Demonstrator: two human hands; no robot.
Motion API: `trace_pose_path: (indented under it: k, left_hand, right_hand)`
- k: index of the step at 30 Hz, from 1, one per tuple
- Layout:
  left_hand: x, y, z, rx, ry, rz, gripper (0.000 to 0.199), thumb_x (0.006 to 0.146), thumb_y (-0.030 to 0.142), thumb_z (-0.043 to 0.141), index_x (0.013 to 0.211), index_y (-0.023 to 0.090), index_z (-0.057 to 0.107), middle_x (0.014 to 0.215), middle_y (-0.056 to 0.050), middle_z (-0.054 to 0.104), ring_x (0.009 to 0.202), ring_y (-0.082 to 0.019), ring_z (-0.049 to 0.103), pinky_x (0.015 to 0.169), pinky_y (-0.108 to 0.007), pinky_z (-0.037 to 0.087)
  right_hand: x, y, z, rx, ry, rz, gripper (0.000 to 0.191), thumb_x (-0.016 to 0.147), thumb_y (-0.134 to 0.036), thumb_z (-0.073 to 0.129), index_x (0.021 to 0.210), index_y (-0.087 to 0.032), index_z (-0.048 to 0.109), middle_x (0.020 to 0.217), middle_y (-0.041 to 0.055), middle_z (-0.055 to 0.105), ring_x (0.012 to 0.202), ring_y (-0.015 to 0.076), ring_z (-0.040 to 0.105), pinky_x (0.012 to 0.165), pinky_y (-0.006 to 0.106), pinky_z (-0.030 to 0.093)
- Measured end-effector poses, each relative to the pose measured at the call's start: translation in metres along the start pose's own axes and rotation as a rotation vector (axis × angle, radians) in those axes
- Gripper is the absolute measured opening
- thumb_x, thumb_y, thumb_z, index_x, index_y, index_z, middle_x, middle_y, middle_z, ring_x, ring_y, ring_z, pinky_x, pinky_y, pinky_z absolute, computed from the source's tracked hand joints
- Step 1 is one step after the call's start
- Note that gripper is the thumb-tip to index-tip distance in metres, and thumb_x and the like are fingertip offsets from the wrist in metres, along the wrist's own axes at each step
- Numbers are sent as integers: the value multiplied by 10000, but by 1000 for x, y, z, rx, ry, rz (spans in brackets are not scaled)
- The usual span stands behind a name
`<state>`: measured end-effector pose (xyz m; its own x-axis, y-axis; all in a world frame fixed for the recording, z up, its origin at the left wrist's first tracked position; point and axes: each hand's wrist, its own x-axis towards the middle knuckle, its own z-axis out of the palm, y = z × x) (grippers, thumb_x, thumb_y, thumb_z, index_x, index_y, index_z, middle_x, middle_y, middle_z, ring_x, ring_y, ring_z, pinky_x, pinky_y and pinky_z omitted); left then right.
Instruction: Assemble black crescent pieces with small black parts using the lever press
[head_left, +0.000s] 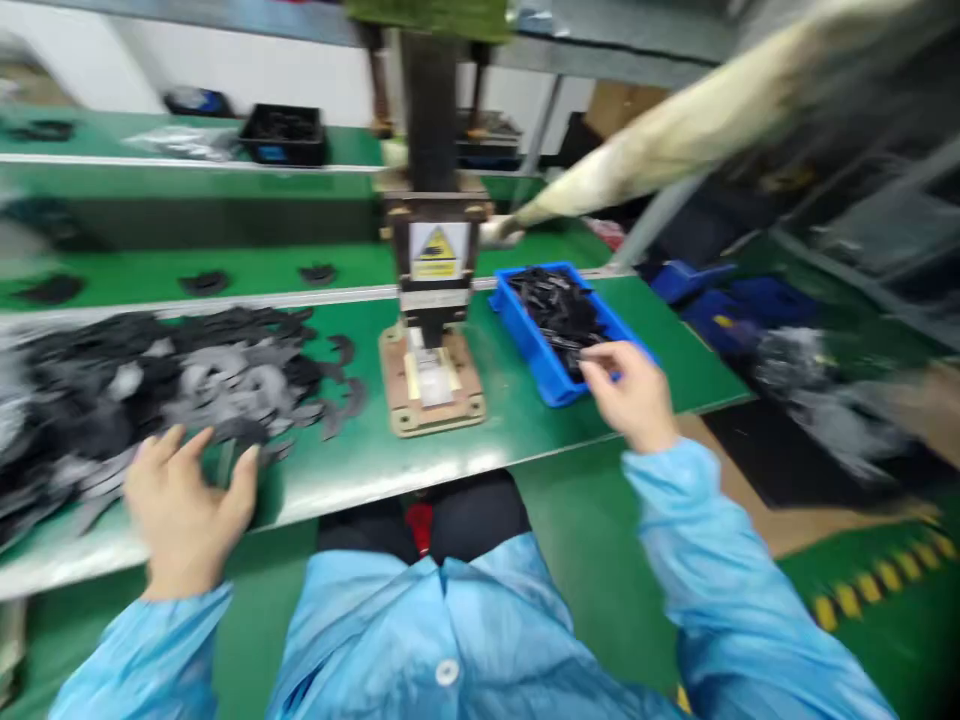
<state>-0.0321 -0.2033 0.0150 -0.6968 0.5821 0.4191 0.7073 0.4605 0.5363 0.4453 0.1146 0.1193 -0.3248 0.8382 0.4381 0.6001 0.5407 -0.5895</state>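
Note:
At the left, my left hand point(189, 508) has its fingers spread over the near edge of a heap of flat, curved black and grey pieces point(225, 375). Nothing shows clearly in its grasp. My right hand point(634, 392) is at the near right corner of a blue bin point(553, 390), its thumb and fingertips drawn together. Whether a small piece is between them is hidden by blur. Many slim black parts point(559, 310) fill the bin. Between my hands stands a bench press point(436, 240) with a pale fixture point(433, 382) on its base plate.
A yellow warning label point(437, 252) marks the press. A pale wrapped pipe point(660, 110) slants in from upper right. Behind, a green strip point(259, 262) carries single curved pieces, and a black bin point(285, 135) sits on the shelf. Clear plastic bags point(832, 390) lie at right.

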Motion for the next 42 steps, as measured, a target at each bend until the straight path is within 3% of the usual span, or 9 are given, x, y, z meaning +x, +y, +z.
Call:
trace_pose_path:
  k: [4, 7, 11, 19, 24, 29, 37, 40, 42]
  left_hand:
    - [10, -40, -25, 289, 143, -111, 876, 893, 676, 688, 1568, 130, 566, 1730, -287, 413, 1664, -513, 271, 1318, -756, 230]
    - [18, -58, -32, 357, 38, -200, 990, 902, 722, 684, 1629, 85, 469, 1724, -353, 363, 1642, -527, 297, 1262, -773, 291]
    - [22, -48, -14, 349, -113, -139, 1010, 906, 736, 685, 1644, 90, 444, 1716, -358, 366, 1630, -509, 322, 1275, -729, 291]
    - [37, -3, 33, 248, -166, -48, 948, 937, 708, 675, 1648, 125, 446, 1741, -321, 351, 1668, -489, 252, 1309, -726, 227]
    - [38, 2, 34, 209, -99, -64, 881, 937, 672, 698, 1614, 149, 487, 1729, -294, 379, 1664, -494, 259, 1308, -753, 201]
    - [31, -4, 31, 154, -38, -4, 740, 948, 590, 702, 1527, 148, 571, 1690, -276, 424, 1668, -453, 285, 1340, -639, 252]
    - [33, 2, 30, 191, -13, 7, 655, 959, 555, 700, 1472, 160, 604, 1645, -253, 474, 1667, -439, 296, 1348, -614, 255]
    - [33, 1, 27, 183, -14, 30, 643, 970, 565, 685, 1454, 149, 608, 1625, -260, 487, 1657, -435, 311, 1342, -613, 269]
    - [31, 0, 24, 166, 3, 60, 650, 976, 582, 671, 1442, 133, 609, 1608, -276, 493, 1647, -435, 323, 1342, -623, 265]
  right_hand:
    - [56, 83, -7, -402, -138, 58, 574, 664, -576, 917, 1103, -217, 826, 1074, 192, 825, 837, 277, 662, 853, 495, 496]
    - [93, 133, 8, -548, -327, 204, 748, 470, -688, 968, 1094, -295, 842, 991, 131, 848, 720, 272, 653, 731, 450, 460]
    - [106, 146, 17, -429, -437, 331, 648, 512, -646, 972, 1024, -276, 827, 959, 86, 858, 731, 233, 708, 723, 401, 460]
    - [96, 113, 18, -518, -380, 427, 272, 770, -404, 906, 1021, -315, 852, 806, 38, 831, 637, 178, 640, 682, 388, 353]
    - [84, 105, 7, -506, -166, 311, 257, 769, -404, 882, 1009, -311, 869, 803, 42, 794, 613, 160, 538, 695, 387, 329]
    - [74, 95, 1, -504, 61, 226, 249, 820, -435, 823, 1005, -273, 863, 866, 91, 805, 616, 158, 502, 668, 372, 357]
    - [33, 4, 20, -146, 330, 75, 409, 939, -469, 719, 1251, -231, 833, 1059, 167, 857, 863, 234, 791, 771, 386, 576]
    - [1, -33, 43, -50, 273, 6, 390, 951, -515, 708, 1168, -225, 853, 935, 127, 859, 873, 255, 816, 824, 396, 614]
    - [-22, -55, 64, 14, 104, -31, 338, 957, -530, 712, 1091, -259, 861, 945, 88, 866, 854, 238, 811, 828, 391, 629]
